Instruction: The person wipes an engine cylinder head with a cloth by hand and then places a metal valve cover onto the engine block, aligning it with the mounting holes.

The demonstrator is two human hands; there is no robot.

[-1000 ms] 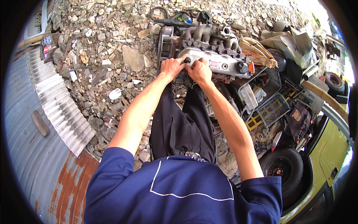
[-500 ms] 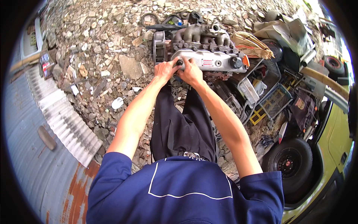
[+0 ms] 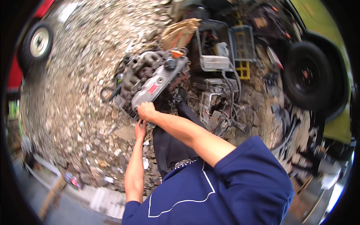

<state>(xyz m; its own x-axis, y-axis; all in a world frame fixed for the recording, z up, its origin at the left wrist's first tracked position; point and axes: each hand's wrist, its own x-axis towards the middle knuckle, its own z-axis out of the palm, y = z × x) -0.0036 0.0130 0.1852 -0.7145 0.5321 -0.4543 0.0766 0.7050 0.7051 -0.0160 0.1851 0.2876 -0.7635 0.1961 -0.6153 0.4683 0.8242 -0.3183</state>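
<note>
An engine with a silver valve cover (image 3: 154, 87) lies on stony ground in front of me, slanted in the view. My right hand (image 3: 147, 111) is closed at the cover's near end; whatever its fingers grip there is hidden. Just below, my left hand (image 3: 140, 131) has its fingers stretched up by the engine's near edge, and nothing shows in them. A black round cap (image 3: 170, 64) is on the cover's far end, beside an orange piece (image 3: 177, 54). Greyish curved manifold pipes (image 3: 137, 71) run along the cover's left side.
Right of the engine are a brown paper sack (image 3: 179, 33), a black crate (image 3: 213, 28), a blue-grey basket (image 3: 243, 41) and tangled hoses (image 3: 235, 84). A black wheel (image 3: 308, 75) of a yellow-green vehicle stands farther right. Another wheel (image 3: 38, 42) is at the far left.
The view has swung round, so the engine now appears slanted and farther left. My left hand has come off the black knob-like part both hands held, dropping below my right hand.
</note>
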